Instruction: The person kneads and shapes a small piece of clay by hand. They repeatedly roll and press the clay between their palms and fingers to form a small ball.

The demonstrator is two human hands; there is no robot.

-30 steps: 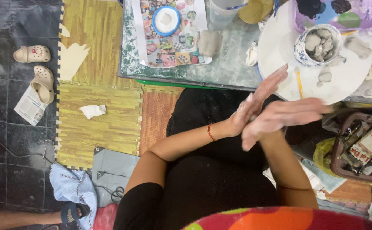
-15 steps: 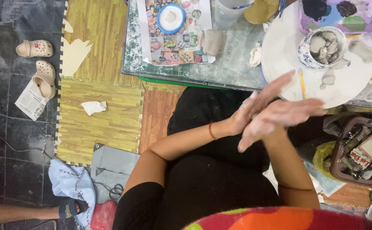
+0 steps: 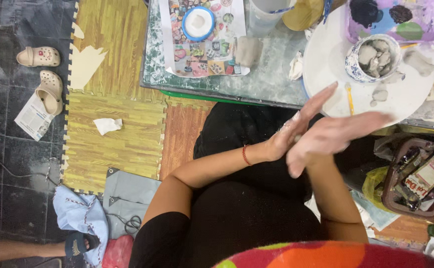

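My left hand and my right hand are pressed palm to palm over my lap, fingers straight and dusted with pale clay. The right hand lies across the left. What sits between the palms is hidden. A red cord bracelet circles my left wrist. Just beyond the fingertips a round white board rests on the table, carrying a patterned cup filled with grey clay pieces, a few loose clay bits and a thin yellow stick.
The grey-green table holds a printed sheet, a blue-rimmed dish, a clay lump and a purple palette tray. A basket of tubes stands at right. Sandals, foam mats, scissors and another person's foot are at left.
My right hand has slid forward across the left palm, and both hands sit slightly higher and nearer the white board.
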